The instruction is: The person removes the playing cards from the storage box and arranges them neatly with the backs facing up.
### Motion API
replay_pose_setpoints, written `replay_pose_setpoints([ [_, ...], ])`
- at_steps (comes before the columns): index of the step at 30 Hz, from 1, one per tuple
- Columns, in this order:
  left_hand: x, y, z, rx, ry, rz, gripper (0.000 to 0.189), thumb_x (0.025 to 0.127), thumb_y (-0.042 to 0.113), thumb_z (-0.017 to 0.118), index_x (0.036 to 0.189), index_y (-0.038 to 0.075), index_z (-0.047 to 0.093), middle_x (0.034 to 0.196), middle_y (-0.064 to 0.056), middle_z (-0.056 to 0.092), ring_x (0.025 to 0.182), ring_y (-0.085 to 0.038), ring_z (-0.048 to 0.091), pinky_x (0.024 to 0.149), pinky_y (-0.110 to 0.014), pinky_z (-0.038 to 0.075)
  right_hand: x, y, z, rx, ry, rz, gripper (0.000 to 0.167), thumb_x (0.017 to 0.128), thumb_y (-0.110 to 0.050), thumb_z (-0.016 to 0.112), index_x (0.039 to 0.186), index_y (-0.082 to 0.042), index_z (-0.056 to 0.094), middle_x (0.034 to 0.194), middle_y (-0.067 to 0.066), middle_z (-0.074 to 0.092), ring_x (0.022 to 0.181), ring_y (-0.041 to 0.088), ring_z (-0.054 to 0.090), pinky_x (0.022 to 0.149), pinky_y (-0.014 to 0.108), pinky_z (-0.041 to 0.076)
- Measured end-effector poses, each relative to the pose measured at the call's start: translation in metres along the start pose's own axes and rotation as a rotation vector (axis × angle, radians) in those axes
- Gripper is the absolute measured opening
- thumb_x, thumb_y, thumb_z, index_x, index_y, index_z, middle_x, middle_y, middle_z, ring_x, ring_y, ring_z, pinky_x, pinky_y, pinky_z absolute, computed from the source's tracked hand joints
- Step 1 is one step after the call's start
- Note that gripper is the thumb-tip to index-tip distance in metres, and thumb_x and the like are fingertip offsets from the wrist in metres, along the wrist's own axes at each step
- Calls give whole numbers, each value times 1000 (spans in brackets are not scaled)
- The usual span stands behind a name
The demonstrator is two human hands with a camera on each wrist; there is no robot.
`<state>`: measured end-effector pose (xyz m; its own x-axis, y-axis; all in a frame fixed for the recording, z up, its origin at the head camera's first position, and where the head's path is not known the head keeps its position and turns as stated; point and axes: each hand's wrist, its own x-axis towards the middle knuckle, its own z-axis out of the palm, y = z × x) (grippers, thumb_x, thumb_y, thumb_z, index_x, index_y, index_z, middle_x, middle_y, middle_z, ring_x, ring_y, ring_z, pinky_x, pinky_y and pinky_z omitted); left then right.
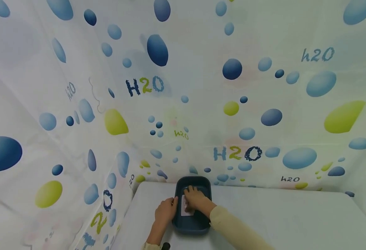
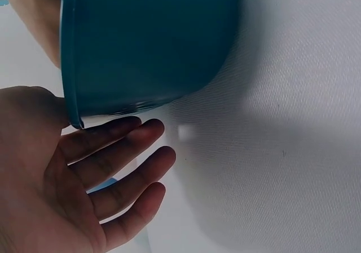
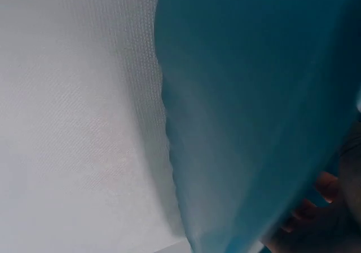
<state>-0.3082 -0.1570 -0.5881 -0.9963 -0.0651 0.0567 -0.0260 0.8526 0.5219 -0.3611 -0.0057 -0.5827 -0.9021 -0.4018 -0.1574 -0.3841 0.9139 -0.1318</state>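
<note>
A dark blue-green rectangular plastic basin (image 1: pixel 191 227) stands on the white table. My left hand (image 1: pixel 165 210) holds its left rim; the left wrist view has the thumb going behind the rim and the fingers (image 2: pixel 121 154) along the outer wall. Reaching into the basin, my right hand (image 1: pixel 197 199) grips a flat white, partly pinkish card-like piece (image 1: pixel 183 211), its thumb over the piece. What exactly the piece is cannot be made out. In the right wrist view the basin's outer wall (image 3: pixel 242 106) hides most of the right hand (image 3: pixel 316 213), with only some bent fingers showing.
The white tabletop (image 1: pixel 280 215) extends far to the right of the basin. Behind it and at the left hangs a white curtain (image 1: pixel 198 114) printed with blue and green drops. A small black object (image 1: pixel 166 246) shows near the left forearm.
</note>
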Motion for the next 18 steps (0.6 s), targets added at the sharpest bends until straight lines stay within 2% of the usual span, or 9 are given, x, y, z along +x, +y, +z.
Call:
replay_pose_setpoints([
  [7,-2,3,1,12,2,-7,38,104,34,51,89,6,70,77,-6,67,63,-18,56,55,-37,45,-2,-2,0,12,5,27,79,76,-45,86,138,-9,53,142,17,50,129,33,52,104,44,49],
  [12,-3,5,0,17,15,-14,35,104,33,52,90,6,70,78,-6,68,64,-19,58,56,-39,47,0,-3,3,-5,84,21,82,74,-41,88,138,-10,49,140,17,48,122,32,54,101,45,52],
  [14,-2,6,0,20,21,-15,35,104,33,52,91,6,71,79,-6,69,65,-19,60,57,-40,47,0,-2,3,52,109,25,75,78,-34,87,136,-12,46,136,18,51,115,31,58,96,45,54],
  [18,-2,6,-1,24,24,-22,35,104,33,52,92,6,71,80,-7,69,66,-20,60,58,-40,48,0,0,1,285,109,39,54,86,-10,77,130,-14,45,122,18,56,94,28,64,82,45,57],
])
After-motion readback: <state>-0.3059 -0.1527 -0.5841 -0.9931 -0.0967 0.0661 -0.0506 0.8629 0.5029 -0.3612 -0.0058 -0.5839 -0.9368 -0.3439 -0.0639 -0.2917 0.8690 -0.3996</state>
